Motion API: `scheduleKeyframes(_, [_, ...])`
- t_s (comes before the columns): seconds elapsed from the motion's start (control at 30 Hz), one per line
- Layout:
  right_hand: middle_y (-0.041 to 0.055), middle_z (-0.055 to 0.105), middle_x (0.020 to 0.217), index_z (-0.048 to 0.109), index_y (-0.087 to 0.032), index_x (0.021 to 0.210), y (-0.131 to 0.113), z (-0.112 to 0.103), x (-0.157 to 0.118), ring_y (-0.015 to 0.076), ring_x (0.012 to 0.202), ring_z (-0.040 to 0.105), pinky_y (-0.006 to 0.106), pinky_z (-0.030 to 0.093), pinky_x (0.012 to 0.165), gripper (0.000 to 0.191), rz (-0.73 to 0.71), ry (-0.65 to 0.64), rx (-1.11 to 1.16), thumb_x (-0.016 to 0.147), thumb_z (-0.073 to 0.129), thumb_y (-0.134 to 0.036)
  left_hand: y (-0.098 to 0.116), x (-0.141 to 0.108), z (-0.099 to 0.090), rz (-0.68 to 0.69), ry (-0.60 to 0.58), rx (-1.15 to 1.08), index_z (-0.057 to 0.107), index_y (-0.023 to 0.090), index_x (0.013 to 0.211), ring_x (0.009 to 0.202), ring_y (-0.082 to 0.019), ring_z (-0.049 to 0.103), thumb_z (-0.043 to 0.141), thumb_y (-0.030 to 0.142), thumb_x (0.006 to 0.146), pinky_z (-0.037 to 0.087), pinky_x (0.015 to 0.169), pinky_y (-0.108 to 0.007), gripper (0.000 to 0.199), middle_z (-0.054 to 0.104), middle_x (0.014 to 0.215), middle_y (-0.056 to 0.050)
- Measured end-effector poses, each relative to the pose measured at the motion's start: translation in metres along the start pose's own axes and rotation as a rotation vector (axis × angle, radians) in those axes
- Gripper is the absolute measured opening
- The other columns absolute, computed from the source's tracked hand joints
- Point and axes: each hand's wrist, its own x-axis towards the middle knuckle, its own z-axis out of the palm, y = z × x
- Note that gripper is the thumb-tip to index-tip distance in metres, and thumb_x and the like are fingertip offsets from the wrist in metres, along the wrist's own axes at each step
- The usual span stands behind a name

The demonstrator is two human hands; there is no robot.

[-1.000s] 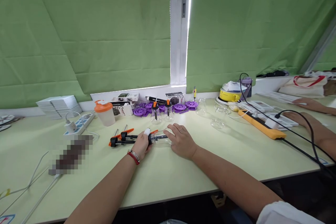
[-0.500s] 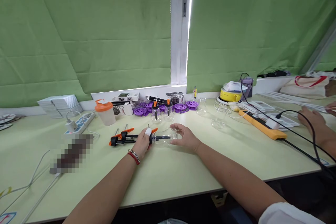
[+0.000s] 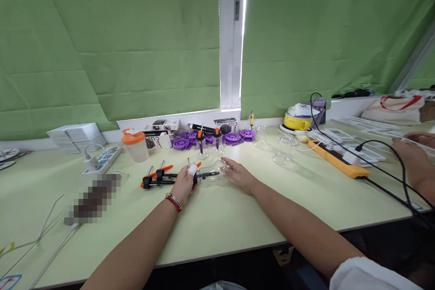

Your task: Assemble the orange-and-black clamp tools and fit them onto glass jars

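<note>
My left hand (image 3: 182, 185) is closed around a black head with an orange lever, white wrapping showing on the thumb. From the head, a black tube (image 3: 209, 174) runs rightward into a clear bottle (image 3: 217, 180) lying sideways. My right hand (image 3: 239, 176) grips the bottle's far end, fingers curled around it. Left of my hands lie two similar black heads (image 3: 148, 184) with orange levers and metal rods. Two clear bottles fitted with black and orange heads (image 3: 200, 138) stand upright at the back.
Purple discs (image 3: 233, 138) and boxes (image 3: 227, 126) line the back. An orange-lidded shaker (image 3: 136, 147) stands left, near a white power strip (image 3: 108, 158). Clear bottles (image 3: 282, 156) stand right, before an orange power strip (image 3: 336, 158) with cables. Another person's hands (image 3: 413, 154) work far right.
The bottle and my right hand have shifted slightly left and up, and the bottle sits a little tilted. My left hand keeps its grip. The other person's hands have moved.
</note>
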Motion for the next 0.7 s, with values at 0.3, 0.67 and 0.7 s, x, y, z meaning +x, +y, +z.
scheduleKeyframes(0.3, [0.0115,0.062,0.112,0.037,-0.022,0.138,0.000,-0.004,-0.001,0.0138,0.073,0.062,0.023,0.048,0.055,0.074,0.079,-0.018,0.034,0.077,0.062,-0.056,-0.002,-0.001,-0.003,0.031,-0.038,-0.059,0.051,0.018,0.093,0.037,-0.011,0.040,0.040,0.062,0.083,0.019,0.033,-0.020,0.046,0.046,0.047,0.005])
scheduleKeyframes(0.67, [0.0064,0.063,0.096,0.048,-0.021,0.123,-0.009,-0.008,-0.007,0.0135,0.065,0.064,0.023,0.047,0.050,0.058,0.151,-0.198,0.238,0.073,0.070,-0.041,0.004,-0.004,-0.005,0.034,-0.035,-0.001,0.049,0.019,0.092,0.038,-0.010,0.042,0.040,0.059,0.085,0.020,0.032,-0.019,0.042,0.047,0.051,0.005])
scheduleKeyframes(0.7, [0.0049,0.063,0.090,0.046,-0.021,0.123,-0.010,-0.008,-0.007,0.0129,0.060,0.063,0.021,0.045,0.046,0.058,0.169,-0.181,0.234,0.075,0.069,-0.043,0.004,-0.004,-0.005,0.038,-0.046,0.000,0.049,0.019,0.091,0.038,-0.010,0.041,0.040,0.059,0.085,0.020,0.032,-0.019,0.042,0.047,0.051,0.005])
